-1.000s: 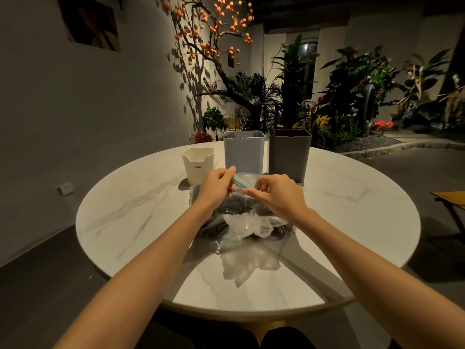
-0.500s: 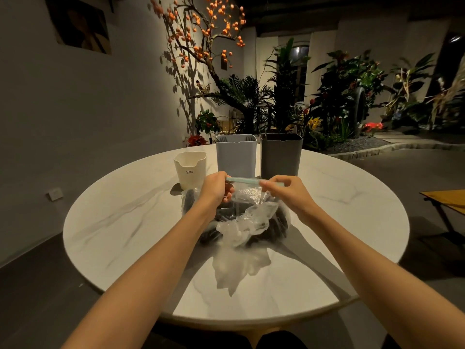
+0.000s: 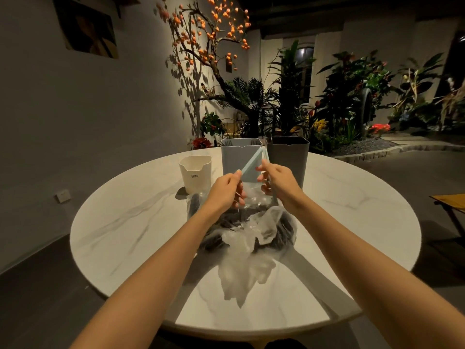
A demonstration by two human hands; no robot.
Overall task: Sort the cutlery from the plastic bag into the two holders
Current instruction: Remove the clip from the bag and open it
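"CRBW" on the white cup (image 3: 195, 173)

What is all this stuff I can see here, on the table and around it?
Table: one, white marble, round, centre.
Plastic bag: one, clear, mid-table, dark cutlery inside, its pale blue zip strip pulled apart.
Light grey holder: one, far side of table.
Dark grey holder: one, right beside the light one.
Cup: one, cream, left of the holders.
Tree with orange fruit: one, by the wall.
Plants: many, green, behind the table.
Picture: one, on the left wall.
Left hand: pinches the strip's left side.
Right hand: pinches its right side.
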